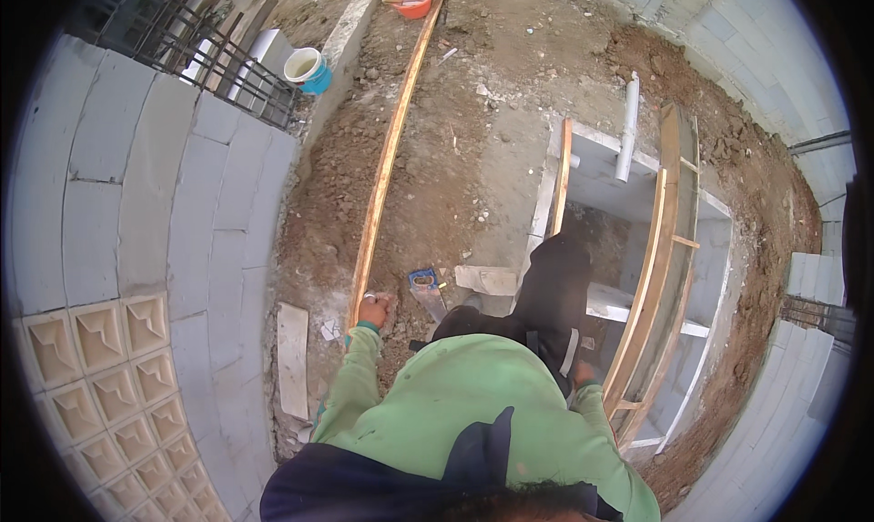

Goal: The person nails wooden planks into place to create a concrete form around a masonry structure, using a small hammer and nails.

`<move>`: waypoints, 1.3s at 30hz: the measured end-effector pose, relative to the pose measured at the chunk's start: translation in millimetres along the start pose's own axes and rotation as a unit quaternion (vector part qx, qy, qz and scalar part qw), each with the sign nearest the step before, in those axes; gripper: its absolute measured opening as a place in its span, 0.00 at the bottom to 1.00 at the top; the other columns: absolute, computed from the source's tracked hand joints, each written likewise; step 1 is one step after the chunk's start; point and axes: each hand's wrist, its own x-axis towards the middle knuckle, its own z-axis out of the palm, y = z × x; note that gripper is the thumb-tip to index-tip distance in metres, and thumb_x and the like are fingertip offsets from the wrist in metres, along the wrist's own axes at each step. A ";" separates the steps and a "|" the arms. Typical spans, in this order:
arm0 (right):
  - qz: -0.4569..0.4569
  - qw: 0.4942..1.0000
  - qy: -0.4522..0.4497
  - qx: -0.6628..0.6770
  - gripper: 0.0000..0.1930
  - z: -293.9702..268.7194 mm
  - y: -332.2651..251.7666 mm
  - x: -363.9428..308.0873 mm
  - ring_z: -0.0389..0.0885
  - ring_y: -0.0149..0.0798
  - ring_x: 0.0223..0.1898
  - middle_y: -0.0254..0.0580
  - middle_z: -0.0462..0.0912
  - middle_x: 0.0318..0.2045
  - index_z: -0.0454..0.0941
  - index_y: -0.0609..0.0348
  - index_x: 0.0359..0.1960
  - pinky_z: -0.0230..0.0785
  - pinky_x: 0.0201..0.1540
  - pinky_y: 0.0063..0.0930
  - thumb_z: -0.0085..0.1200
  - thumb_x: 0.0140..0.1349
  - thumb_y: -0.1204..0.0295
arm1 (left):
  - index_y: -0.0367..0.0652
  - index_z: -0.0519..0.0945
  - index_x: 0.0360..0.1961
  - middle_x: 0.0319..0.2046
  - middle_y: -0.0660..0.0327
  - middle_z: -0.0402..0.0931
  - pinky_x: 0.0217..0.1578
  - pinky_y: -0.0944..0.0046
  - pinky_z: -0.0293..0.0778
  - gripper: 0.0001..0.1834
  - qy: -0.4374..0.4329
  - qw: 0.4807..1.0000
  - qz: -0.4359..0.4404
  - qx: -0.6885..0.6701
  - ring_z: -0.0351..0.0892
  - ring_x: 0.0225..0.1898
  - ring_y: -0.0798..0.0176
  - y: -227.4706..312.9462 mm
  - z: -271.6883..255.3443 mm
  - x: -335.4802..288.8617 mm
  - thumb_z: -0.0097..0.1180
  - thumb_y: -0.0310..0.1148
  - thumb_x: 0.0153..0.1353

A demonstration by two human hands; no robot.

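Note:
My left hand [375, 311] is low at the near end of a long wooden strip [393, 149], touching or right beside it. Its fingers look curled around a small pale, roundish thing too small to name. A handsaw [426, 290] with a blue handle lies on the dirt to the right of that hand. My right hand [584, 374] is down by my dark trouser leg, close to the wooden formwork [642, 294]; its fingers are mostly hidden.
A block-walled pit [601, 172] with boards across it is at the right, a white pipe [628, 126] at its far edge. A blue-and-white bucket [309, 74] and a red basin [411, 1] stand farther off. Block walls [223, 222] rise on both sides; pale slabs [485, 280] lie near my feet.

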 end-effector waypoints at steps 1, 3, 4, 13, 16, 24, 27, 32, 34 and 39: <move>-0.007 1.000 0.001 -0.003 0.19 -10.1 3.0 20.9 0.86 0.42 0.35 0.57 0.84 0.35 0.81 0.57 0.49 0.76 0.35 0.40 0.43 0.63 0.65 | 0.44 0.82 0.36 0.20 0.66 0.72 0.14 0.67 0.61 0.07 0.007 1.000 0.000 -0.004 0.67 0.15 0.71 2.6 0.2 9.0 0.52 0.29 0.60; -0.094 0.989 0.075 0.091 0.18 -39.4 1.6 60.0 0.85 0.45 0.28 0.55 0.83 0.28 0.81 0.63 0.42 0.74 0.27 0.42 0.42 0.64 0.65 | 0.44 0.82 0.36 0.20 0.66 0.72 0.13 0.67 0.59 0.06 0.051 0.997 0.047 0.035 0.66 0.14 0.71 -2.2 2.7 29.5 0.52 0.29 0.61; -0.101 0.988 0.069 0.093 0.18 -60.7 -12.1 76.8 0.85 0.45 0.28 0.55 0.83 0.28 0.81 0.63 0.42 0.74 0.27 0.42 0.42 0.64 0.65 | 0.45 0.82 0.37 0.21 0.66 0.73 0.15 0.67 0.63 0.06 0.036 0.999 -0.009 -0.027 0.67 0.16 0.71 4.6 5.8 35.6 0.53 0.28 0.62; 0.290 0.810 -0.270 0.433 0.11 -282.8 -113.5 286.6 0.69 0.38 0.12 0.39 0.71 0.14 0.72 0.61 0.25 0.61 0.13 0.35 0.60 0.59 0.70 | 0.40 0.81 0.35 0.23 0.65 0.76 0.19 0.67 0.70 0.05 0.093 0.976 -0.082 -0.181 0.73 0.20 0.69 152.4 74.3 117.9 0.57 0.22 0.58; 0.267 0.793 -0.219 0.502 0.10 -355.5 -127.6 365.7 0.67 0.37 0.12 0.38 0.69 0.14 0.72 0.62 0.25 0.57 0.12 0.35 0.63 0.55 0.75 | 0.39 0.80 0.35 0.23 0.65 0.77 0.19 0.67 0.72 0.04 0.101 0.975 -0.080 -0.179 0.75 0.21 0.69 234.9 84.9 144.0 0.58 0.22 0.57; -0.043 0.887 -0.131 0.441 0.16 -615.7 -318.4 479.3 0.77 0.34 0.21 0.41 0.77 0.25 0.70 0.66 0.41 0.70 0.22 0.31 0.60 0.54 0.72 | 0.42 0.77 0.37 0.27 0.66 0.78 0.23 0.72 0.75 0.07 -0.013 0.975 -0.020 -0.223 0.77 0.23 0.71 483.9 127.3 221.5 0.61 0.28 0.59; -0.156 0.900 -0.147 0.379 0.19 -657.2 -390.5 523.0 0.79 0.32 0.27 0.41 0.78 0.31 0.69 0.67 0.46 0.74 0.28 0.28 0.58 0.56 0.69 | 0.43 0.77 0.37 0.29 0.65 0.79 0.22 0.73 0.74 0.06 -0.064 0.967 -0.026 -0.247 0.77 0.23 0.72 537.0 158.3 269.3 0.61 0.31 0.61; -0.208 0.884 -0.206 0.364 0.19 -709.9 -505.1 570.3 0.78 0.34 0.30 0.43 0.78 0.31 0.69 0.67 0.45 0.73 0.30 0.27 0.58 0.57 0.67 | 0.43 0.78 0.34 0.25 0.65 0.78 0.18 0.73 0.68 0.06 -0.056 0.944 -0.029 -0.324 0.74 0.20 0.73 610.1 179.6 348.8 0.61 0.32 0.61; -0.284 0.906 -0.102 0.297 0.20 -710.5 -526.9 608.7 0.78 0.39 0.31 0.46 0.77 0.30 0.70 0.67 0.45 0.72 0.33 0.33 0.58 0.57 0.65 | 0.42 0.78 0.32 0.22 0.66 0.77 0.16 0.72 0.63 0.06 -0.065 0.947 -0.009 -0.314 0.69 0.17 0.73 640.1 169.3 391.4 0.62 0.32 0.60; -0.194 0.932 -0.137 0.272 0.24 -780.6 -607.2 676.8 0.80 0.57 0.41 0.63 0.79 0.38 0.70 0.69 0.47 0.69 0.46 0.43 0.59 0.57 0.60 | 0.39 0.79 0.42 0.26 0.67 0.77 0.20 0.73 0.65 0.11 -0.092 0.961 -0.074 -0.250 0.69 0.21 0.75 696.4 125.0 465.3 0.61 0.34 0.62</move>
